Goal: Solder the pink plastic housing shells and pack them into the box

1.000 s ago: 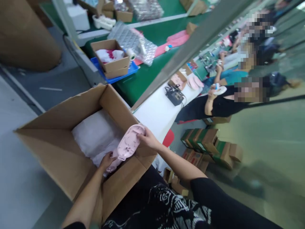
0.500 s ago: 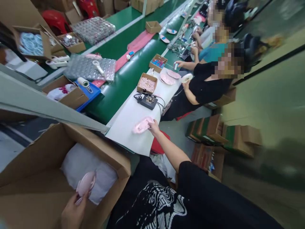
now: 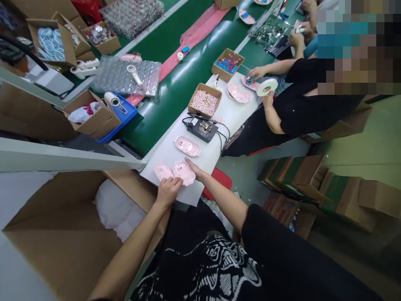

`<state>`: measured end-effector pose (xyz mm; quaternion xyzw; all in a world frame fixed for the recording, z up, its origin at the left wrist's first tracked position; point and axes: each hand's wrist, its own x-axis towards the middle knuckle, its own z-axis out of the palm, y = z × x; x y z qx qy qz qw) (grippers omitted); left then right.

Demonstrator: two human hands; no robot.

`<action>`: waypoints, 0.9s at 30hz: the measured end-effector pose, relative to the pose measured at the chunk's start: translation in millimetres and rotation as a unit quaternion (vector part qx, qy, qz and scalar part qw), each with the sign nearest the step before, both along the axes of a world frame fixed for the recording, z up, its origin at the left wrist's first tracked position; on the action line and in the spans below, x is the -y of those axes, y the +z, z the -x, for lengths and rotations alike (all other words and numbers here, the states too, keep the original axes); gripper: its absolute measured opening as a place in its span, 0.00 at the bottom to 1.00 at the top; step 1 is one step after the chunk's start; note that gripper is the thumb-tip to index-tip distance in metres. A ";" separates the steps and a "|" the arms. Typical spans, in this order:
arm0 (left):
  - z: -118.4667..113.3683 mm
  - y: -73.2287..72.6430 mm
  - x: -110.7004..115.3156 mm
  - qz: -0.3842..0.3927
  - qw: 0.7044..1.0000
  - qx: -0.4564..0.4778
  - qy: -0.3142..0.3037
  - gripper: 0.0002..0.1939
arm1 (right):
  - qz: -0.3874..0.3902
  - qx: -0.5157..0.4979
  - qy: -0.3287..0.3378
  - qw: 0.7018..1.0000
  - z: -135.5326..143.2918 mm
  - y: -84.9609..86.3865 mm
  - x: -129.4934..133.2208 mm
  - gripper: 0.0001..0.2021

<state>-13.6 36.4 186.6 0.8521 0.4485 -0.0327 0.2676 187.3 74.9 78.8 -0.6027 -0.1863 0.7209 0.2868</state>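
On the white work surface (image 3: 163, 156), three pink plastic shells are close together. My left hand (image 3: 169, 191) has its fingers curled at the lower edge of the left pink plastic shell (image 3: 162, 169); its fingertips also reach the neighbouring shell. My right hand (image 3: 196, 170) grips that second, hollow pink plastic shell (image 3: 184, 173) by its right edge, the thumb on top and the other fingers mostly hidden. Just beyond both hands lies a third pink shell (image 3: 188, 146), its hollow side up and touched by neither hand.
Behind the shells stand a black device with cables (image 3: 203, 128) and a box of small pink parts (image 3: 205, 100). A large open carton (image 3: 62, 234) is at my left, below a grey metal bar (image 3: 72, 154). A co-worker's hand (image 3: 268, 98) holds a white tape roll (image 3: 266, 88).
My left hand has come out of the carton with its pink shell and joined my right hand at the work surface. One pink shell now lies on the surface. My view has shifted.
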 end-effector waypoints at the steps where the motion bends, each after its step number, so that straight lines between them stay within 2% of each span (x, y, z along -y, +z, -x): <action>1: -9.2 -16.9 -6.9 0.008 1.000 0.003 0.005 0.18 | 0.004 -0.006 0.013 1.000 -3.5 2.1 11.9 0.31; 4: -23.2 -57.5 -6.4 0.028 0.999 0.011 0.031 0.20 | 0.027 0.019 0.037 0.999 -19.6 4.0 35.5 0.21; 7: -23.0 -80.7 16.7 0.045 0.996 0.005 0.077 0.26 | 0.024 0.084 0.065 0.994 -31.7 -0.2 37.0 0.20; 9: -17.4 -89.5 32.9 0.056 0.991 -0.010 0.119 0.29 | 0.000 0.131 0.084 0.988 -32.2 -3.6 28.3 0.22; 11: -10.7 -96.2 41.8 0.071 0.986 -0.020 0.148 0.27 | -0.030 0.176 0.103 0.979 -27.9 -5.6 14.1 0.22; 14: -10.2 -105.5 37.3 0.093 0.984 0.000 0.154 0.22 | -0.072 0.246 0.119 0.959 -19.6 -5.0 -11.9 0.24; 16: -20.8 -107.8 28.8 0.101 0.982 0.034 0.153 0.20 | -0.093 0.294 0.124 0.943 -16.4 -2.2 -24.7 0.27; 18: -35.7 -101.0 25.4 0.105 0.979 0.071 0.162 0.20 | -0.100 0.333 0.135 0.928 -15.5 3.4 -26.4 0.28; 19: -41.9 -93.1 27.6 0.106 0.976 0.090 0.170 0.19 | -0.096 0.347 0.143 0.922 -15.9 7.4 -22.2 0.28; 22: -42.8 -56.5 50.7 0.108 0.962 0.150 0.203 0.13 | -0.065 0.374 0.176 0.908 -20.1 20.6 5.3 0.25; 24: -22.3 -31.1 74.5 0.103 0.947 0.189 0.240 0.13 | -0.039 0.382 0.197 0.902 -24.2 25.4 28.0 0.21; 26: 18.2 -14.1 101.4 0.094 0.923 0.205 0.313 0.16 | -0.011 0.377 0.226 0.898 -26.3 26.8 53.2 0.18; 27: 45.1 -10.8 115.5 0.091 0.905 0.199 0.364 0.16 | 0.006 0.371 0.245 0.896 -26.3 27.7 68.3 0.16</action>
